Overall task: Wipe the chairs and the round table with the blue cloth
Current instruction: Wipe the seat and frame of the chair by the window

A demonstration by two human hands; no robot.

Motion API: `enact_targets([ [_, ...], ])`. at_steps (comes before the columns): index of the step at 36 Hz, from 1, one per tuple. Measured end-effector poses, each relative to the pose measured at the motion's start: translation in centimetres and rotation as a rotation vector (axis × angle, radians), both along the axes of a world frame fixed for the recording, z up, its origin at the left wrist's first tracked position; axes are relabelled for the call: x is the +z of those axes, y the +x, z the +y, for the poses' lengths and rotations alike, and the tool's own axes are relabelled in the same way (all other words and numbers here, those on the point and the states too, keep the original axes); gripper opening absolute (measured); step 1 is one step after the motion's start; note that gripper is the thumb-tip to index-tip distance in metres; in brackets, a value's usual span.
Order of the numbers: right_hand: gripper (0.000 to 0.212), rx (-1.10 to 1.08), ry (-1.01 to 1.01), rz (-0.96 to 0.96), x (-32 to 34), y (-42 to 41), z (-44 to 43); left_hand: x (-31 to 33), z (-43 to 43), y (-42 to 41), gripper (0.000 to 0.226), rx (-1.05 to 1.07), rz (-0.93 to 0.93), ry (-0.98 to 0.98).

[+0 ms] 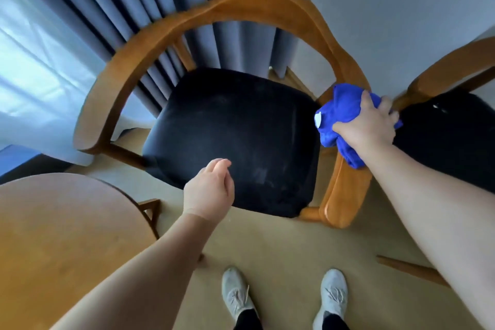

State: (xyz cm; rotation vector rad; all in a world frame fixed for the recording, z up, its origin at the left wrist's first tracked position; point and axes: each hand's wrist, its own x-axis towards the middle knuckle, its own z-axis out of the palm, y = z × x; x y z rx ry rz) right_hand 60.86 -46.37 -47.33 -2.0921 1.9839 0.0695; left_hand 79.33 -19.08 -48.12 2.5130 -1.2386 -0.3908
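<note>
Currently: blue cloth at the right armrest of the centre chair

Item 1. Rounded wooden armchair with a curved amber back rail and a black upholstered seat (235, 142), standing at centre, facing the person. Faint pale smears show on the seat fabric.

Item 2. Crumpled bright blue cloth (337, 112), bunched into a wad with a small white tag on its left side. It sits on the right armrest of the armchair, where the rail bends down toward the front leg; a fold hangs below the hand.

Item 3. Right hand (367, 126), fingers and thumb clamped around the blue cloth, pressing it onto the armrest. Bare forearm runs in from the lower right.

Item 4. Left hand (211, 187), empty, fingers loosely curled, held above the front edge of the black seat; whether it touches the seat cannot be told.

Item 5. Round light-brown wooden table (61, 236), lower left, its edge just beside the left forearm.

Item 6. Second wooden chair with a dark seat (444, 131), at right, just beside the first; its armrest end lies near the right hand's fingers.

Item 7. Grey-blue pleated curtain (128, 8) behind the armchair, pale sheer fabric to its left.

Item 8. Two light grey laced shoes (332, 295) on the beige floor, bottom centre.
</note>
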Motion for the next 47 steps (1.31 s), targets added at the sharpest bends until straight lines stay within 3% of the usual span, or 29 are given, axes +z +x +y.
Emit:
enact_targets([
  [8,0.097,-0.089,0.001,-0.012,0.2,-1.7,7.0,1.0,3.5,-2.0,0.027,-0.076,0.083,-0.015],
  [18,0.104,-0.166,0.097,-0.016,0.1,-3.2,16.7,3.8,6.1,-1.1,0.029,-0.213,0.05,0.039],
  [29,0.101,-0.132,0.261,0.135,3.2,-2.3,18.6,7.3,7.2,3.0,0.031,-0.227,-0.016,0.06],
  [38,0.078,0.019,0.326,0.081,7.0,-4.0,18.9,11.5,6.3,5.2,0.031,-0.21,-0.058,0.053],
  [47,0.078,0.429,0.13,-0.145,11.7,-1.2,12.8,13.8,3.9,6.0,0.032,-0.141,-0.09,0.069],
])
